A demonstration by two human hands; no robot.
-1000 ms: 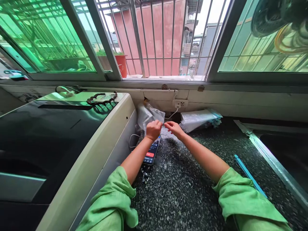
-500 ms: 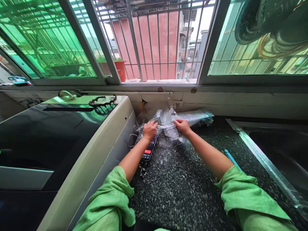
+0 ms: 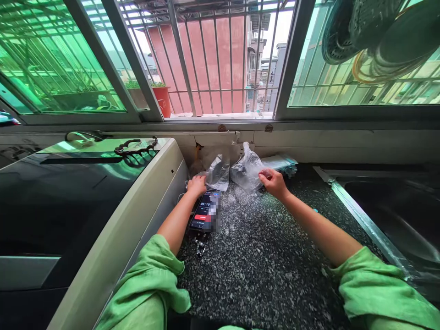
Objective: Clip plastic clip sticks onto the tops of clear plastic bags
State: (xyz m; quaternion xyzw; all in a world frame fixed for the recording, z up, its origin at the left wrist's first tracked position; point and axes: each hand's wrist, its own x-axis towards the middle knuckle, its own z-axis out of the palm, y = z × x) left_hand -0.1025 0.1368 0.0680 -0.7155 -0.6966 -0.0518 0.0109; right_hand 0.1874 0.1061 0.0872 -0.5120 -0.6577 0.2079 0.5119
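My right hand (image 3: 274,181) pinches the edge of a crumpled clear plastic bag (image 3: 248,168) between thumb and fingers. The bag stands puffed up on the dark speckled counter. My left hand (image 3: 197,184) lies farther left, its fingers bent down over the left edge of another clear, shiny plastic bag (image 3: 220,173); the fingertips are partly hidden. A narrow gap shows between the two pieces of plastic. Just below my left hand lies a phone (image 3: 202,211) with a timer on its screen. A flat stack of clear packaging (image 3: 280,162) lies behind my right hand.
To the left, a bulky white-edged appliance with a dark top (image 3: 103,197) borders the counter (image 3: 261,266). A sink (image 3: 395,201) with a taped edge is at the right. Barred windows rise behind. A small beaded item (image 3: 200,247) lies below the phone.
My hands have drawn apart, the left one going left and the right one right. The plastic, bunched together before, now shows as two pieces. More of the phone is visible.
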